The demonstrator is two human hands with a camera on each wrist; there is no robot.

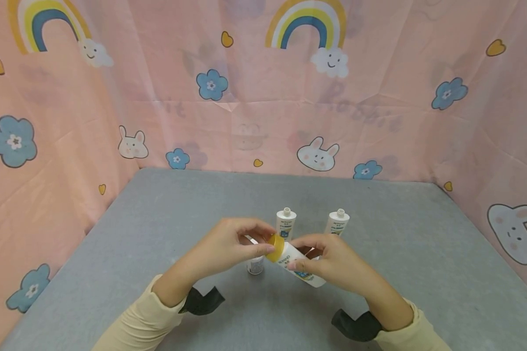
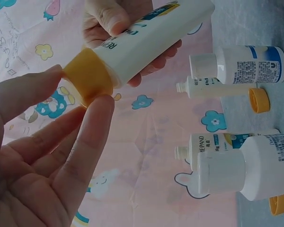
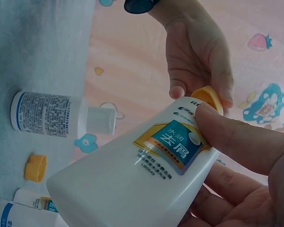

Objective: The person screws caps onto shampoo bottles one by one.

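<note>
In the head view my left hand (image 1: 228, 243) pinches the yellow cap (image 1: 275, 248) between thumb and fingers. That cap sits on the neck end of a white bottle (image 3: 99, 189), which my right hand (image 1: 335, 265) grips round the body. The bottle is tilted above the table, cap end up and to the left. In the left wrist view, thumb and fingertips touch opposite sides of the cap. The right wrist view shows the bottle's teal and gold label, with my right thumb pressed near its shoulder. Some of my right fingers are hidden behind the bottle.
Two uncapped white bottles, one left (image 1: 286, 222) and one right (image 1: 337, 222), stand behind my hands. White-capped bottles (image 2: 255, 66) (image 2: 267, 165) stand nearby. Loose yellow caps (image 2: 259, 100) (image 2: 280, 204) lie on the grey table (image 1: 193, 195). A pink patterned curtain (image 1: 254, 117) surrounds it.
</note>
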